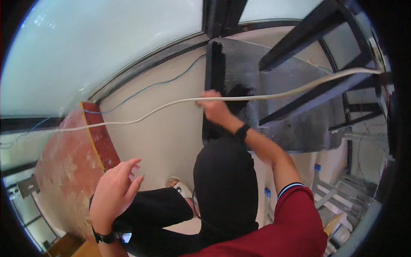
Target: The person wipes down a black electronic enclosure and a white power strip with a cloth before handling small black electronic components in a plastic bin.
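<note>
My right hand point(214, 108), wearing a dark wristband, is curled at the edge of a grey panel point(289, 128) with black legs, apparently the underside of a tipped table. Fresh-looking black paint point(218, 69) covers a strip along that edge, with a black patch beside the hand. Whatever lies inside the curled fingers is hidden. A white cable point(154, 112) crosses the view at the level of my right hand; I cannot tell whether they touch. My left hand point(115, 188), a black watch on its wrist, hovers at lower left above my leg, fingers apart and holding nothing.
A worn red board point(69, 147) with a yellow edge stands at left. Black table legs point(301, 32) jut out at upper right. A thin blue cable point(154, 84) runs near the window frame point(154, 57). Metal ladder-like frames point(330, 192) stand at lower right.
</note>
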Tool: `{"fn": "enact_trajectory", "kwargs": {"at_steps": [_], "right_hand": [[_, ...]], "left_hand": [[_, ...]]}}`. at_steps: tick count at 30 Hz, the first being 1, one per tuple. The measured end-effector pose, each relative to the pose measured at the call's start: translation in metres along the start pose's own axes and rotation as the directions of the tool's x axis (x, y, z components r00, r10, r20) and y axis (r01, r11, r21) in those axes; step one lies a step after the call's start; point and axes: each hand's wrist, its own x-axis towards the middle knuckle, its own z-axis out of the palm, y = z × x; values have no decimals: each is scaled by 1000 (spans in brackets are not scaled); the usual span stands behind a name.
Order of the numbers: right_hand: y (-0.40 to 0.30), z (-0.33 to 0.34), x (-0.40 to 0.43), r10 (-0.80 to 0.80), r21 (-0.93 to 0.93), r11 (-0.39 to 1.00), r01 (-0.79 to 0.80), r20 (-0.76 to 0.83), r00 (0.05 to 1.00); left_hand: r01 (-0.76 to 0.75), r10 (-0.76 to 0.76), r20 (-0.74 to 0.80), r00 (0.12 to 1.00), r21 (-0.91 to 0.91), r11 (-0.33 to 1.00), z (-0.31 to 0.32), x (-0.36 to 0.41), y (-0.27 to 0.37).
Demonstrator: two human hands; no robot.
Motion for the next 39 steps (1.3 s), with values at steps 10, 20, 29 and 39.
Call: {"fn": "enact_trajectory", "kwargs": {"at_steps": [10,20,29,39], "right_hand": [[85,-53,25,-133,42,991,131,75,988],[113,-33,39,32,63,997,-50,254,967],[100,-46,46,71,97,990,-107,316,946],[101,-43,45,15,114,992,-45,247,969]], "left_hand": [[-381,371,201,907,13,925,33,60,44],[-487,411,854,319,-224,844,116,41,82],[-655,324,864,386,9,756,98,46,95],[-925,816,-452,360,-285,250,66,43,139]]}}
